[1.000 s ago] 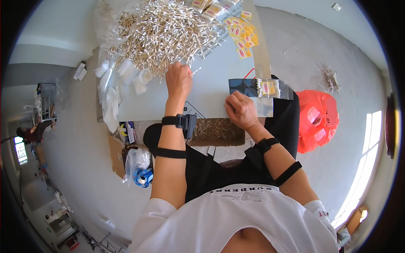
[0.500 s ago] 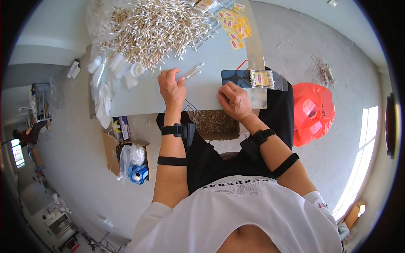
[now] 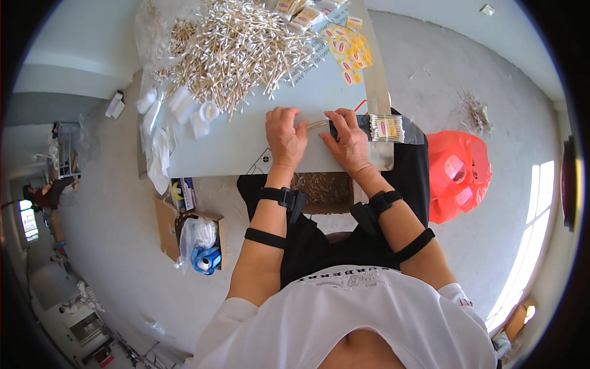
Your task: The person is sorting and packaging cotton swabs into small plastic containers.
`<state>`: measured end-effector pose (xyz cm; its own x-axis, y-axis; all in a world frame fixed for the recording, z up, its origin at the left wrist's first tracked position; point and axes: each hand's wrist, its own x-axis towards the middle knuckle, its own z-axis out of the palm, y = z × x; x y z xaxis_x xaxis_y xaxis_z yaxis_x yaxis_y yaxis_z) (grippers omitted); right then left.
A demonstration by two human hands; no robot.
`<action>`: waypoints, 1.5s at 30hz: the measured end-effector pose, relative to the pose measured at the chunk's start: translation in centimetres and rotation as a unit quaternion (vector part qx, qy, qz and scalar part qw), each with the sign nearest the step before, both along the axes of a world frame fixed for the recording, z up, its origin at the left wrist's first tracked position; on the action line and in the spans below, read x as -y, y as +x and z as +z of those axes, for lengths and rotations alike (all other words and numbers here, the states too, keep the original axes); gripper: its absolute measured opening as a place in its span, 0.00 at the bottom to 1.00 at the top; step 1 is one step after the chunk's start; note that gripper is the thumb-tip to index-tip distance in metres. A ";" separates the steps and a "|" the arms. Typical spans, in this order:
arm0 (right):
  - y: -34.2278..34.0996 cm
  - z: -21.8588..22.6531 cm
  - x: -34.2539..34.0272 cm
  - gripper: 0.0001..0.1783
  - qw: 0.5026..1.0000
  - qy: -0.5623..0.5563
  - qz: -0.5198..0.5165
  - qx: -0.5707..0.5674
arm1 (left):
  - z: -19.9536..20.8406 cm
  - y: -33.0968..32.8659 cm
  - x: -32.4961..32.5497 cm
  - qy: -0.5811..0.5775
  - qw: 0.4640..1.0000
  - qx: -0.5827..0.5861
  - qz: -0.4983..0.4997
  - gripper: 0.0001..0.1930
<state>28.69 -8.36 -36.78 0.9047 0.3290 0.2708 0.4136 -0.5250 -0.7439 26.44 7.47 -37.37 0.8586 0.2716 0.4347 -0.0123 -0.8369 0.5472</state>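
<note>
A few cotton swabs (image 3: 317, 123) lie sideways between my two hands. My left hand (image 3: 287, 136) is closed at their left end, its thumb and fingertips partly hiding them. My right hand (image 3: 348, 140) is by their other end, thumb and forefinger apart, over the left part of a dark strip (image 3: 362, 121). On the strip's right part rests a clear packet of cotton swabs (image 3: 387, 128) with a yellow card, close to my right hand. Farther back on the table spreads a large heap of loose cotton swabs (image 3: 236, 52).
Yellow cards (image 3: 349, 55) lie at the back right, beside filled packets (image 3: 305, 17). White rolls (image 3: 200, 118) sit at the left of the table (image 3: 227, 154). Below it is a carton of swabs (image 3: 322, 194). A red plastic bag (image 3: 458, 175) stands on the floor at right.
My left hand has moved right, toward my right hand, and the few loose swabs have shifted right and turned more level. My right hand's thumb and forefinger have spread toward them.
</note>
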 end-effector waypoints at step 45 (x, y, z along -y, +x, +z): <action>0.5 -0.9 0.0 0.14 1.000 0.020 -0.001 -0.014 | 0.0 1.1 -3.4 -0.066 0.993 -0.100 -0.003 0.04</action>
